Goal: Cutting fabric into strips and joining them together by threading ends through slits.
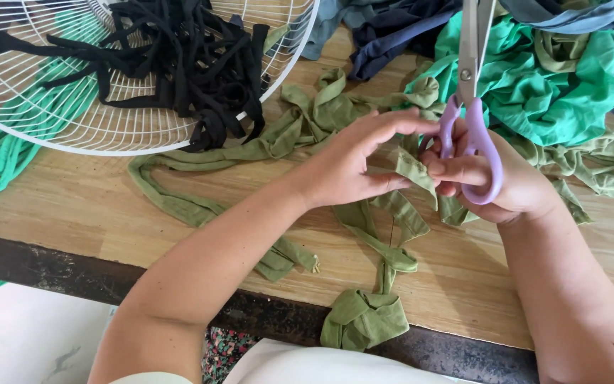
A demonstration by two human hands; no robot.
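The left hand is pinching an olive strip against the right hand, which is gripping purple scissors pointing away. More olive strips are trailing across the wooden table, beside a white fan guard holding black strips and green cloth.

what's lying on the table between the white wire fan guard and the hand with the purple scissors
In the head view, olive-green fabric strips and the left hand lie between the white wire fan guard and the right hand.

Bright, even daylight; soft shadows under arms; edges perhaps slightly blurred.
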